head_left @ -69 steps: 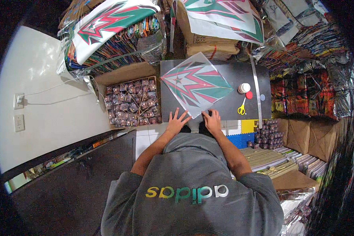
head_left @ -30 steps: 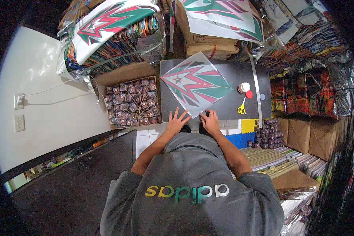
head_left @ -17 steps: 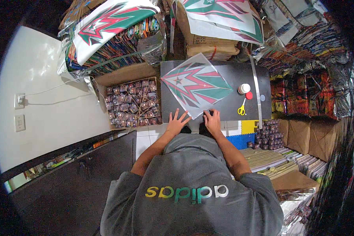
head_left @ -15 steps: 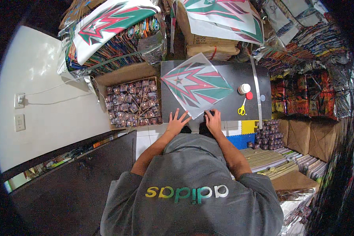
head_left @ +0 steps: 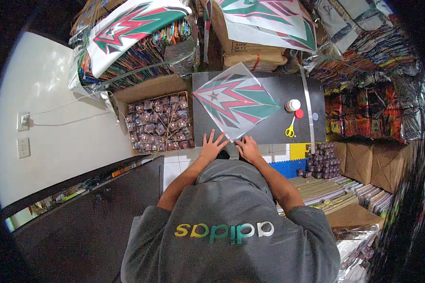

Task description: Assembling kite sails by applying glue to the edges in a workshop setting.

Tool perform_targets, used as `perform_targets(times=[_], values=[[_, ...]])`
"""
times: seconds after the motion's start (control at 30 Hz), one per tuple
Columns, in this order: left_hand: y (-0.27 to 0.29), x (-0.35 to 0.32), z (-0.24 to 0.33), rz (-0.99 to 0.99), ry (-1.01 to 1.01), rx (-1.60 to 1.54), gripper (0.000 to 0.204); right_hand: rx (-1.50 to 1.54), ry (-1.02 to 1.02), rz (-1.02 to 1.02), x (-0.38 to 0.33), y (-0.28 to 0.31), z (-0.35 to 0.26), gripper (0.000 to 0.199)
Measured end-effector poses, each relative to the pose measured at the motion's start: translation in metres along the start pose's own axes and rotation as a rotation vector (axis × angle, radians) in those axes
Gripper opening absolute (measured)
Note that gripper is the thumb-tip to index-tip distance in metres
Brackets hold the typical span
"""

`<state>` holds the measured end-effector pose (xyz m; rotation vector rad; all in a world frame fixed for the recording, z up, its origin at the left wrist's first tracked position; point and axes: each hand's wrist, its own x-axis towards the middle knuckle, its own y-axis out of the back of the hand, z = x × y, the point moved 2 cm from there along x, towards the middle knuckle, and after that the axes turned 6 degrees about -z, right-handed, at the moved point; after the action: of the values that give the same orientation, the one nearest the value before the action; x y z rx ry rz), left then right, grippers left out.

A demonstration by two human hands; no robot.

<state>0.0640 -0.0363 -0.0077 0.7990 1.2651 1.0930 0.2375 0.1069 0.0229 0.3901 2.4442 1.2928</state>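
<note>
Diamond-shaped printed sheet (head_left: 238,106) lies flat on the dark table (head_left: 203,128), directly ahead of both hands, its near corner pointing at the body between them. No clear long axis: the two diagonals look close in length – the printed pattern runs left to right. Neither hand is plainly nearer. Left hand (head_left: 211,150): fingers spread wide, thumb side at the sheet's near corner. Right hand (head_left: 249,150): fingers bent and closer together, tips at the same corner – whether pinching or merely pressing, cannot tell
</note>
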Motion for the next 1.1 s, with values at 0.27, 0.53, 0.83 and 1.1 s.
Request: perform_targets(times=[0.27, 0.53, 0.83, 1.1], values=[[0.000, 0.001, 0.000, -0.040, 0.007, 0.018, 0.082, 0.051, 0.008, 0.064, 0.001, 0.000, 0.002, 0.030], [-0.001, 0.000, 0.000, 0.011, -0.003, 0.003, 0.084, 0.021, -0.087, 0.131, 0.001, 0.001, 0.005, 0.025], [-0.003, 0.000, 0.001, -0.008, -0.001, -0.006, 0.083, 0.002, 0.053, 0.017, 0.000, -0.001, -0.010, 0.024], [-0.007, 0.001, -0.003, 0.038, -0.003, 0.044, 0.083, 0.009, 0.029, -0.011, 0.004, 0.001, -0.010, 0.027]])
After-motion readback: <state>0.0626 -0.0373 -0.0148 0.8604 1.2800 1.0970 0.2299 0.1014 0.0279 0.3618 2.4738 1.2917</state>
